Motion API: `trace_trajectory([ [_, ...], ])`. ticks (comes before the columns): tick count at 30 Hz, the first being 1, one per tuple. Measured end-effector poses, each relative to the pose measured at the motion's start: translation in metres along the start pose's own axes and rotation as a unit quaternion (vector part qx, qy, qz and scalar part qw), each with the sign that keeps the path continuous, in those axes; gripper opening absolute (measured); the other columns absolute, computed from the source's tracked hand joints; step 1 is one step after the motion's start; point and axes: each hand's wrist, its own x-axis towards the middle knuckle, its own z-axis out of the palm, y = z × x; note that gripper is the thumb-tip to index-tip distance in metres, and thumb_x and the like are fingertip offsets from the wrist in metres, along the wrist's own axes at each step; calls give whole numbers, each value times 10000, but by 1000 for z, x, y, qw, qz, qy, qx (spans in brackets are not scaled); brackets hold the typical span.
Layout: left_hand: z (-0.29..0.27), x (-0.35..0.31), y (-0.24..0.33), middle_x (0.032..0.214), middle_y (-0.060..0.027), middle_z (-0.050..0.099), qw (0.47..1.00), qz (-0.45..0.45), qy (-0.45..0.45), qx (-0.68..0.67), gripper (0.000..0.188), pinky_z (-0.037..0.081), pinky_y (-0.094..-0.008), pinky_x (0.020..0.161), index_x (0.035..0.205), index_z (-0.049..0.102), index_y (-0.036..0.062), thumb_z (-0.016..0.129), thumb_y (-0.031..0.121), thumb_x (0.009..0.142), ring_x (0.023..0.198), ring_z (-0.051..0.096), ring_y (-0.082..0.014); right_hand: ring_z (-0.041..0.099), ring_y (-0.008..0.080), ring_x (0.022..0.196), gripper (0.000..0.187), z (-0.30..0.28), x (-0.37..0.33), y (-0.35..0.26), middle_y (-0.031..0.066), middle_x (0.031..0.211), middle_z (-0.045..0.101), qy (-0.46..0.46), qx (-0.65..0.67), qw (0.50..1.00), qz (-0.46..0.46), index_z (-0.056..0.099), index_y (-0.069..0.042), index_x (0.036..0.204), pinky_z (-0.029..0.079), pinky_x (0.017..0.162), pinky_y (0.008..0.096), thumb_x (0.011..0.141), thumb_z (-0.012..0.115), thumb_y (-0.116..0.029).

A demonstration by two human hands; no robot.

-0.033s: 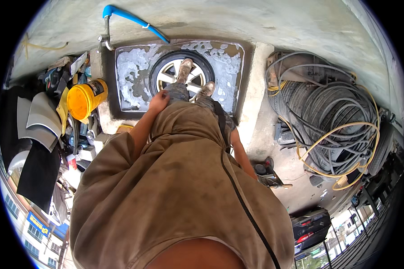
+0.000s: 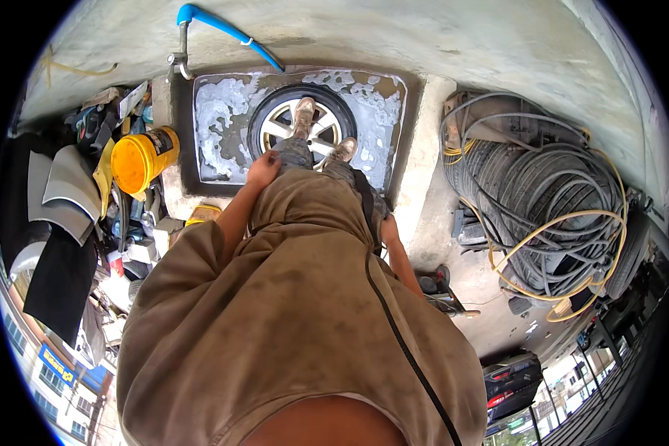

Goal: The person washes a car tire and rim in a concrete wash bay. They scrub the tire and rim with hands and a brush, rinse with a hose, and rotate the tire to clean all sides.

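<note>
I stand on a tyre with a light-coloured spoked wheel (image 2: 279,128) lying flat in a square water-filled basin (image 2: 198,141). Both my shoes (image 2: 303,117) rest on it. Beside my left thigh hangs my left hand (image 2: 263,170), its fingers curled in and no object showing in them. My right hand (image 2: 388,229) is low beside my right leg, against the trouser side; its fingers are mostly hidden. Whitish suds (image 2: 223,119) float on the water around the tyre.
A yellow bucket (image 2: 130,165) stands left of the basin, near piled clutter and grey panels (image 2: 73,182). Above is a tap (image 2: 178,64) with a blue pipe (image 2: 223,27). On the right, coiled hoses (image 2: 550,186) lie over stacked tyres. A low concrete rim (image 2: 424,156) borders the basin.
My right hand has come slightly up and shows more beside my leg. The surroundings have shifted slightly in view; my left hand and feet keep their places.
</note>
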Motion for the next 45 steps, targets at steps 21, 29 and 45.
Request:
trace_trajectory([
  [21, -33, -38, -85, 1114, -143, 650, 996, -80, 25, -38, 462, 465, -399, 926, 1227, 573, 138, 595, 356, 820, 1071, 601, -315, 557, 181, 1084, 434, 42, 51, -141, 121, 1173, 631, -137, -20, 990, 10, 604, 4, 1208, 407, 952, 284, 911, 604, -312],
  [29, -85, 3, -121, 1092, -145, 649, 998, -45, -13, -40, 444, 467, -394, 912, 1201, 580, 132, 581, 374, 829, 1054, 605, -306, 577, 166, 1025, 361, 82, 20, -143, 101, 1109, 645, -153, 9, 988, -12, 584, 31, 1193, 457, 868, 280, 936, 564, -222],
  [45, -215, 125, -219, 1021, -134, 674, 973, -25, 43, -227, 440, 489, -376, 834, 1226, 573, 112, 597, 314, 836, 924, 646, -288, 572, 217, 1077, 425, 231, 20, -185, 141, 1181, 627, -26, -4, 999, 26, 564, 56, 1215, 424, 933, 311, 922, 568, -251],
])
